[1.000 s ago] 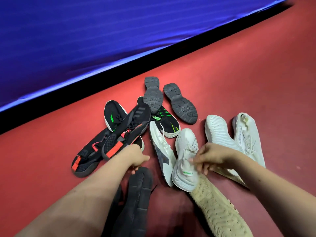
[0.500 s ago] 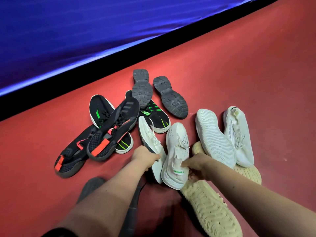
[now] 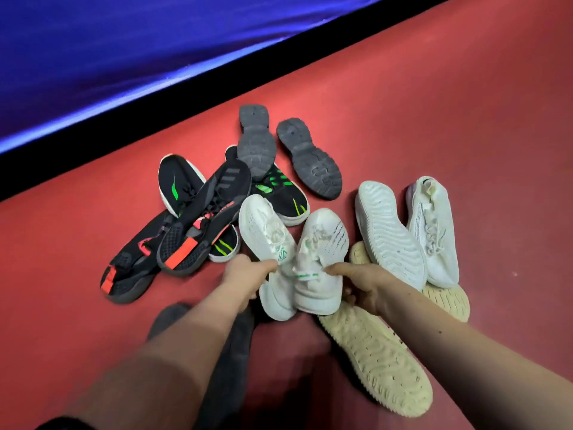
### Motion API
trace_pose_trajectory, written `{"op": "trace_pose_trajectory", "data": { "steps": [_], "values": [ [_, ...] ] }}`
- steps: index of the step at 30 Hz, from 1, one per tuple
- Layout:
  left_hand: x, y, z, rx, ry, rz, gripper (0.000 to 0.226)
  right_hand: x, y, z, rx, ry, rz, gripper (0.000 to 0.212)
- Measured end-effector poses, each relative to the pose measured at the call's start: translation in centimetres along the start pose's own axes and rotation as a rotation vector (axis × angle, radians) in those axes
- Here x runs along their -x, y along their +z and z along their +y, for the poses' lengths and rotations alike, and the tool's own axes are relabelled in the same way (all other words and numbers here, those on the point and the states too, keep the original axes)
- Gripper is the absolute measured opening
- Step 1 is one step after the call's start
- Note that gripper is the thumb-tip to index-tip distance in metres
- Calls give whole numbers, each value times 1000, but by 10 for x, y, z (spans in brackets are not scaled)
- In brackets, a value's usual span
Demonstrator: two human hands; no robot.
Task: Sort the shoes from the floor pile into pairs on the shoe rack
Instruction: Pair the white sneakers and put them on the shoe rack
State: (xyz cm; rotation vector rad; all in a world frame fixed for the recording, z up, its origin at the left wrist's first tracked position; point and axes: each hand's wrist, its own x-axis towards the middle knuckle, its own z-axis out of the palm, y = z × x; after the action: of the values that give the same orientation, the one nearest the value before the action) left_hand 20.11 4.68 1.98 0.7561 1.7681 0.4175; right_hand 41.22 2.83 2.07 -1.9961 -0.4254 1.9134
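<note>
A pile of shoes lies on the red floor. My left hand (image 3: 242,280) grips the heel end of a white sneaker with a green logo (image 3: 263,231). My right hand (image 3: 362,287) grips its white match with green lettering (image 3: 322,243). The two white sneakers sit side by side, toes pointing away from me, heels raised. No shoe rack is in view.
Left are black shoes with orange straps (image 3: 186,243) and black-green sneakers (image 3: 179,187). Two grey soles (image 3: 307,159) lie at the back. A white pair (image 3: 431,231) and cream soles (image 3: 378,361) lie right. A dark shoe (image 3: 229,352) lies under my left forearm. A blue wall (image 3: 124,57) runs behind.
Both hands closed on the two white green-marked sneakers and drew them together. The left sneaker turned from lying on its side to upright beside the other.
</note>
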Motion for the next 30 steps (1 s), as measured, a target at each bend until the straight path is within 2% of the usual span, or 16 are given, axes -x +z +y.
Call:
{"op": "trace_pose_trajectory", "data": {
  "steps": [3, 5, 9, 12, 16, 22, 27, 30],
  "values": [
    [39, -24, 1, 123, -77, -81, 33, 42, 1, 4, -77, -20, 22, 9],
    [73, -39, -5, 193, -113, -115, 22, 76, 4, 7, -56, -21, -2, 10],
    [150, -73, -3, 318, -143, -99, 11, 155, 13, 1, -48, -19, -60, 45],
    [213, -100, 8, 352, -172, -115, 13, 228, 18, -10, -44, -15, -112, 55],
    [312, -157, 47, 382, -212, -98, 13, 345, 35, -40, -21, -4, -191, 46],
    [452, -245, 115, 419, -179, -63, 22, 510, 66, -91, 7, -51, -286, 39],
    [546, -304, 151, 495, -132, -8, 20, 610, 87, -124, 58, -162, -353, 54],
    [608, -336, 164, 565, -94, 35, 15, 668, 99, -139, 86, -278, -384, 30]
  ]
}}
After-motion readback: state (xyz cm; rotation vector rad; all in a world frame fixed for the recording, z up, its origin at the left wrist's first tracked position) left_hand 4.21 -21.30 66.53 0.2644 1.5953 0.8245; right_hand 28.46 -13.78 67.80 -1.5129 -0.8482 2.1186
